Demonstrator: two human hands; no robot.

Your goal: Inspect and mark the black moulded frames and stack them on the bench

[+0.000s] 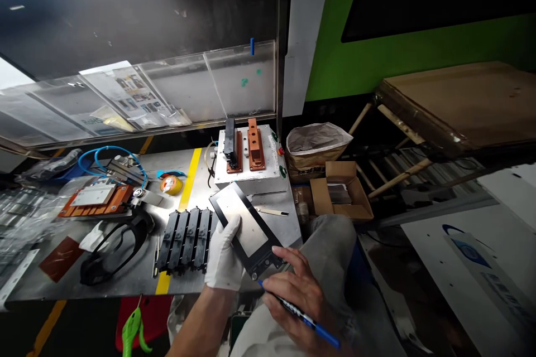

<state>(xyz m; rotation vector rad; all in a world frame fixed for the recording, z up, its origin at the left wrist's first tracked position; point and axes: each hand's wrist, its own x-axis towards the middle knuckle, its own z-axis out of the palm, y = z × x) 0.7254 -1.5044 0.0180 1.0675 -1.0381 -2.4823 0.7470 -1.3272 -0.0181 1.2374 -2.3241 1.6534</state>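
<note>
My left hand, in a white glove, grips a flat black rectangular panel by its left edge, thumb on top. A long silvery window fills most of the panel's face. My bare right hand is closed around a blue marker pen, its tip close to the panel's lower end; whether it touches cannot be made out. The right fingertips rest at the panel's lower right corner. Just left of the gloved hand, several black slotted plastic strips lie side by side on the metal table.
Behind the panel stands a white fixture box with orange and black blocks. Leftward are an orange fixture, yellow tape roll and black goggle-like frame. A cardboard box and paper sack sit to the right.
</note>
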